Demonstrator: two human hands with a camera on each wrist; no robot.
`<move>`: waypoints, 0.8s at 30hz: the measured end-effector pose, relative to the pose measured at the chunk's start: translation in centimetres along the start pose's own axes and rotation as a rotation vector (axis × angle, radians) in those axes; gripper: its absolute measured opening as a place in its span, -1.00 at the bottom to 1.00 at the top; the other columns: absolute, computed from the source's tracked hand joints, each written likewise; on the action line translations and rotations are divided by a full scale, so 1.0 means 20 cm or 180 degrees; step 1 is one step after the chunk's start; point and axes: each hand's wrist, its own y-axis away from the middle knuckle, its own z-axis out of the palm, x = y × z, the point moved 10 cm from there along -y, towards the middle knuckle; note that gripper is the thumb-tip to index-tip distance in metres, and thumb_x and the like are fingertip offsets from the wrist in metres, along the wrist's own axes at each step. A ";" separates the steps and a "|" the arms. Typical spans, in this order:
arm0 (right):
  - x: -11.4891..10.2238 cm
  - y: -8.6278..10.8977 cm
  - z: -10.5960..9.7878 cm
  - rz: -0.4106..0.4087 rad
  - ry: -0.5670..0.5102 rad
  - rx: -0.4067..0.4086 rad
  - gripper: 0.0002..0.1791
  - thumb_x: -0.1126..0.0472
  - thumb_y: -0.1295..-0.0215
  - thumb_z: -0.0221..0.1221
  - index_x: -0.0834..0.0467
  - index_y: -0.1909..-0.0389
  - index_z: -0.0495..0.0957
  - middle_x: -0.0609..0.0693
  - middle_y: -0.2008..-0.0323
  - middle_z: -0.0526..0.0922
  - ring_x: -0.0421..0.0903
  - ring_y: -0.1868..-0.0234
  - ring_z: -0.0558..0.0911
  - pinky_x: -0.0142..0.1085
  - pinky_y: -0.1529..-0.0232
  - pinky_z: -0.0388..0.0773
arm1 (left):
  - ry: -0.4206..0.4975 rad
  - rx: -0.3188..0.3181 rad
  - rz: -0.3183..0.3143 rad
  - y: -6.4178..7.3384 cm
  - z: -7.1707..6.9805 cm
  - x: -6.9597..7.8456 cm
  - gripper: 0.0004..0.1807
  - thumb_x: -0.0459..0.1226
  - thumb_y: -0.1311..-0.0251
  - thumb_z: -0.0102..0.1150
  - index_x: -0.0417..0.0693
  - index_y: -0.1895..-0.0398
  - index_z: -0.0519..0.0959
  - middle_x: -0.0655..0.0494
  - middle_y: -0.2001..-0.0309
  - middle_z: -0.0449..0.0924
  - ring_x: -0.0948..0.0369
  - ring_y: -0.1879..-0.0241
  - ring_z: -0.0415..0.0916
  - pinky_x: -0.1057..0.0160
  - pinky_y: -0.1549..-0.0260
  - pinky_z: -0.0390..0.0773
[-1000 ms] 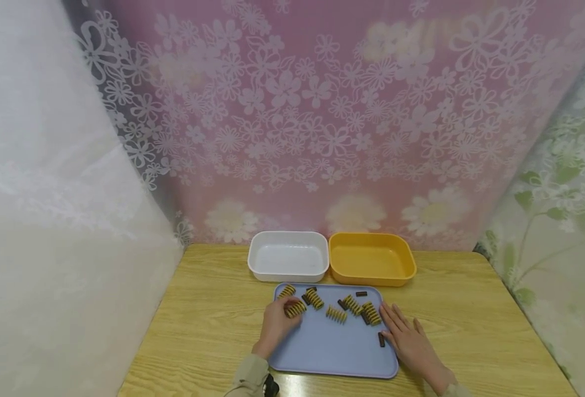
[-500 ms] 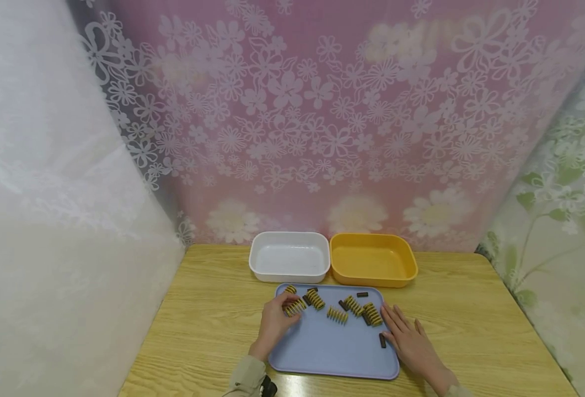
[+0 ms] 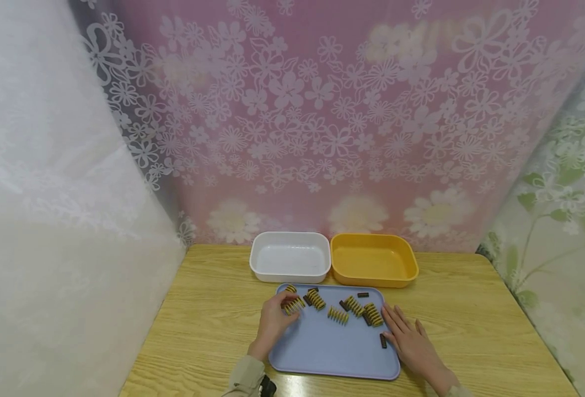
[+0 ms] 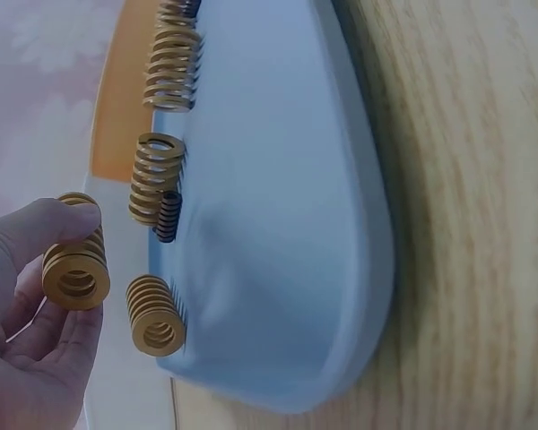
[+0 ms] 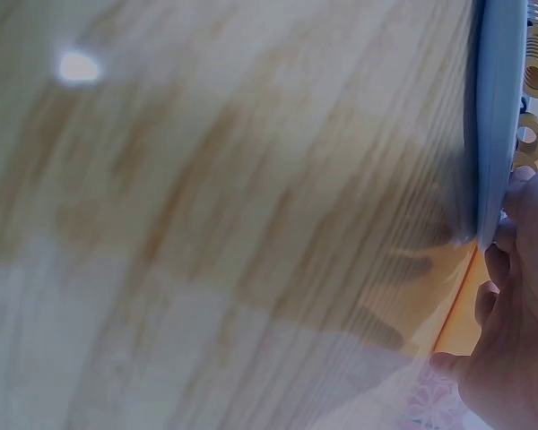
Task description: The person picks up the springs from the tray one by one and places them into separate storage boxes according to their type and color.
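Observation:
My left hand (image 3: 272,321) pinches a yellow coil spring (image 4: 77,273) between thumb and fingers, over the left part of the blue tray (image 3: 334,355). In the left wrist view the held spring hangs beside another yellow spring (image 4: 155,315) that lies on the tray. My right hand (image 3: 413,344) rests along the tray's right edge, its fingers fairly straight and holding nothing. A small black spring (image 3: 383,341) lies by its thumb. More yellow springs, such as one in the middle (image 3: 338,315), lie along the far half of the tray with small black springs among them.
Behind the tray, a white bin (image 3: 289,277) and a yellow-orange bin (image 3: 374,280) stand side by side. All of it is on a wood-grain table (image 3: 490,325). A floral curtain (image 3: 322,138) hangs along the table's far edge.
Still gripping the yellow spring, my left hand has shifted slightly left and away from me, and the spring's tilt has changed a little. My right hand stays in place at the tray edge.

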 end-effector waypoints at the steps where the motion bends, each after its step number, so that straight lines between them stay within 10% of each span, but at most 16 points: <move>1: 0.00 0.00 0.00 -0.0008 -0.0004 0.0029 -0.36 -0.06 -0.52 0.07 0.03 -0.54 0.25 -0.07 -0.53 0.26 -0.06 -0.57 0.13 0.47 -0.19 0.23 | -0.0001 0.0002 -0.0002 0.00 0.00 0.00 -0.60 -0.52 0.12 0.53 -0.19 0.14 0.69 -0.01 0.20 0.74 0.05 0.20 0.67 0.14 0.16 0.67; 24: -0.01 0.00 -0.01 0.0020 0.0094 -0.0064 -0.38 -0.05 -0.51 0.09 0.11 -0.49 0.33 0.02 -0.49 0.33 0.09 -0.50 0.28 0.46 -0.23 0.22 | -0.0166 0.0174 0.0251 -0.23 -0.14 0.08 -0.65 -0.46 0.02 0.51 -0.13 0.12 0.68 0.03 0.20 0.72 0.08 0.22 0.65 0.11 0.19 0.67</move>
